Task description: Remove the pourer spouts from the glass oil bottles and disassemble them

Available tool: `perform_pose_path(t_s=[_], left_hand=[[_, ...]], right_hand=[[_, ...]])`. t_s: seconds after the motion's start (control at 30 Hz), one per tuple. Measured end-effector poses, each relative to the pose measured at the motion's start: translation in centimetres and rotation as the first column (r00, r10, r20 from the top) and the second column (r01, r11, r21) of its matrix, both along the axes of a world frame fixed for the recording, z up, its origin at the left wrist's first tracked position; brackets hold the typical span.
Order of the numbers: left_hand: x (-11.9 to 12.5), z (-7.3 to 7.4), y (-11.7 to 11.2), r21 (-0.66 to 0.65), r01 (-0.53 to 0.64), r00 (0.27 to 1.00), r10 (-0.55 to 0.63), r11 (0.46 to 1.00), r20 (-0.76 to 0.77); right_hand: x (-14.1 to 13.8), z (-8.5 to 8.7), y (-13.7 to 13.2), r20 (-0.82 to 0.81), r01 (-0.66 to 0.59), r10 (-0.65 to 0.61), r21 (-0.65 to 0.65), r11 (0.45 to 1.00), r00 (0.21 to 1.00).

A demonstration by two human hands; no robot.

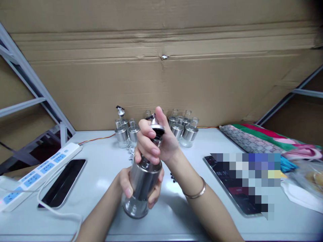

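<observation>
Left hand (pixel 125 180)'s clutching my steel-sleeved bottle (pixel 144 179), top tipped toward the counter (pixel 212 143)'s right edge, right hand (pixel 168 144) curled round the pourer spout (pixel 157 128).

Along the tabletop's (pixel 101 148) back, before a cardboard wall (pixel 164 87), glass bottles (pixel 122 135) in clusters left and right of centre. At far left, a power strip (pixel 41 175), with a phone (pixel 63 183) just right of it. Front centre, one glass bottle (pixel 144 179) in left hand (pixel 126 181) and, above, right hand (pixel 150 145). To the right, another phone (pixel 223 183); behind, folded cloth (pixel 262 136).
</observation>
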State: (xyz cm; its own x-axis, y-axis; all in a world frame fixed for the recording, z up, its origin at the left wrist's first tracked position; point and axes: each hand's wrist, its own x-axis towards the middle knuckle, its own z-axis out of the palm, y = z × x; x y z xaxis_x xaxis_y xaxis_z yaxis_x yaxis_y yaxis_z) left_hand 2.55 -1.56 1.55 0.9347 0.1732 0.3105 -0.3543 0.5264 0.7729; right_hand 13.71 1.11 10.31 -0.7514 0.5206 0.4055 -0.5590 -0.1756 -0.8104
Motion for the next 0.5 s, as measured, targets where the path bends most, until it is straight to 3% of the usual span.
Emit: perform_pose_path(t_s=[0.13, 0.2, 0.27, 0.33, 0.4, 0.5], left_hand=[[0.1, 0.3, -0.6, 0.005, -0.114, 0.992, 0.114, 0.993, -0.047], [0.0, 0.8, -0.6, 0.002, -0.251, 0.959, 0.249, 0.968, -0.133], [-0.1, 1.4, -0.5, 0.028, -0.438, 0.877, 0.433, 0.899, -0.207], [-0.3, 2.1, -0.2, 0.085, -0.674, 0.702, 0.672, 0.734, -0.237], [-0.6, 2.5, 0.5, 0.186, -0.859, 0.425, 0.867, 0.477, -0.259], [-1.2, 2.1, 2.0, 0.348, -0.935, -0.012, 0.973, 0.070, -0.229]], right_hand=[[-0.1, 1.4, -0.9, 0.019, 0.258, -0.258, -0.073, 0.963, 0.966], [0.3, 2.2, -0.8, -0.014, 0.410, -0.415, -0.115, 0.905, 0.910], [1.1, 2.7, -0.2, -0.039, 0.541, -0.551, -0.138, 0.829, 0.834], [2.2, 2.8, 0.6, -0.053, 0.621, -0.634, -0.157, 0.768, 0.771], [3.3, 2.6, 1.4, -0.071, 0.641, -0.663, -0.195, 0.742, 0.745], [4.6, 2.1, 2.1, -0.055, 0.639, -0.667, -0.241, 0.731, 0.743]])
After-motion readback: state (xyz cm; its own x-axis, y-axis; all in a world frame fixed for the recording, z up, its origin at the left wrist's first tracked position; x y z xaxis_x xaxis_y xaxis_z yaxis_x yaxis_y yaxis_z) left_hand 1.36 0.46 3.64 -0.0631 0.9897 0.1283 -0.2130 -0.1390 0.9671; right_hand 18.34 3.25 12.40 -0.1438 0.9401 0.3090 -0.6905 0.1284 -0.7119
